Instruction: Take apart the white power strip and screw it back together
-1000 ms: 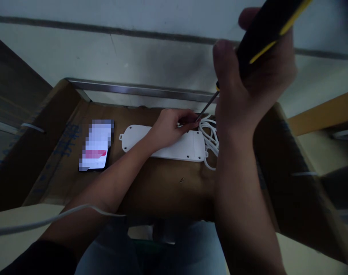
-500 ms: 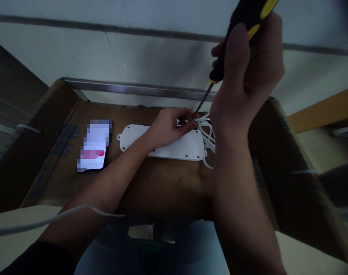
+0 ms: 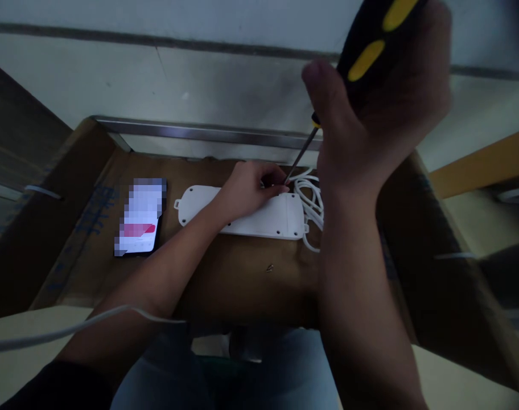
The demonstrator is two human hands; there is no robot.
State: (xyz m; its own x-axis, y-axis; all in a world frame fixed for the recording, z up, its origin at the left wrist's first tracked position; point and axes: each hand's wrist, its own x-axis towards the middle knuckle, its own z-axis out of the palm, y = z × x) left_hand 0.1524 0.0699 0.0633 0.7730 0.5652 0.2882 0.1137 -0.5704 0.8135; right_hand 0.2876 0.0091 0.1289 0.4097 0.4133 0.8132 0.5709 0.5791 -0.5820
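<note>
Moved: the right hand (image 3: 373,117) has tipped the screwdriver's handle closer to the head camera, and the thin steel shaft has dropped slightly, its tip now at the left fingertips.
Right fingers: curled and pressed together around the handle, gripping it firmly, with the thumb on the side nearest the shaft.
Screwdriver: black with yellow inlays (image 3: 379,42), angled down and left across the view, its tip at the far edge of the power strip.
Left hand: lies across the power strip (image 3: 259,226), fingers (image 3: 274,179) bunched and curled over its far edge; any pinch is hidden.
Power strip: white, flat on the cardboard box (image 3: 246,290), just under the left hand.
Nearby: a coiled white cord (image 3: 311,199) touches the strip's right end; a small screw (image 3: 270,267) lies just below the strip.
Farther: a phone (image 3: 138,216) lies left of the strip, its screen pixelated; a steel bar (image 3: 208,132) runs behind the box.
</note>
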